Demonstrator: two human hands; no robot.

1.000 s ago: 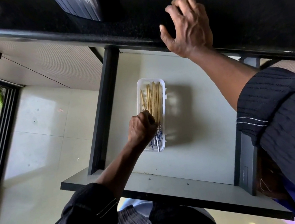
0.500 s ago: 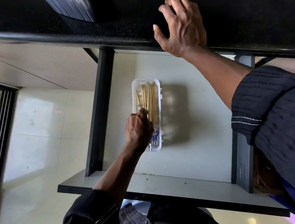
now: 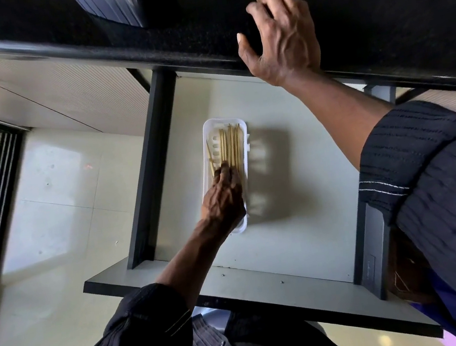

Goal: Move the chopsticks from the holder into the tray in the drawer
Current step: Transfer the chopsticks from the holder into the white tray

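The left hand [image 3: 222,200] rests on the chopsticks [image 3: 231,146] in the tray [image 3: 208,146], grip unclear; the right hand [image 3: 282,39] lies spread wide on the counter [image 3: 373,5].

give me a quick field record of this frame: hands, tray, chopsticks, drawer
left hand: left hand down in the tray, fingers on the chopsticks; grip not clear
right hand: right hand resting open on the black countertop edge
tray: white tray on the drawer floor, toward its left side
chopsticks: wooden chopsticks lying lengthwise in the tray
drawer: drawer pulled open, nothing else visible inside
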